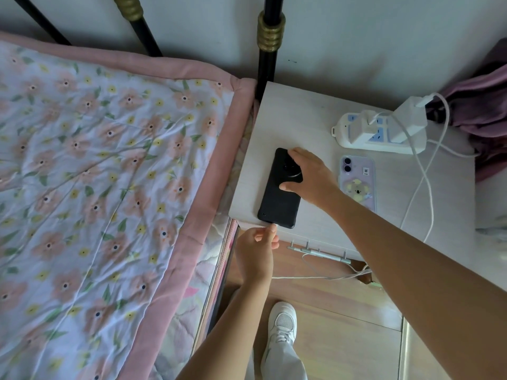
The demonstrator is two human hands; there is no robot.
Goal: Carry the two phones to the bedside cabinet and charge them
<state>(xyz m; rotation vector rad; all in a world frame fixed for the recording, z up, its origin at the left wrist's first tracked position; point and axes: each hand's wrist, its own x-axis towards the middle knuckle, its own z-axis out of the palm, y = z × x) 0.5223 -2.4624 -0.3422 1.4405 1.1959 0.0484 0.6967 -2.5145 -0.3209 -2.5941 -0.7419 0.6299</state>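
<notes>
A black phone lies face down on the white bedside cabinet, its lower end at the cabinet's front edge. My right hand grips its upper part around the round camera. My left hand pinches a white cable plug at the phone's bottom port. A purple phone with a koala case lies face down just right of my right hand. A white power strip at the back holds two white chargers, whose white cables trail over the front edge.
A bed with a floral quilt and pink border lies to the left, its black metal headboard against the wall. Purple fabric sits at the far right. My white shoe stands on the wooden floor below.
</notes>
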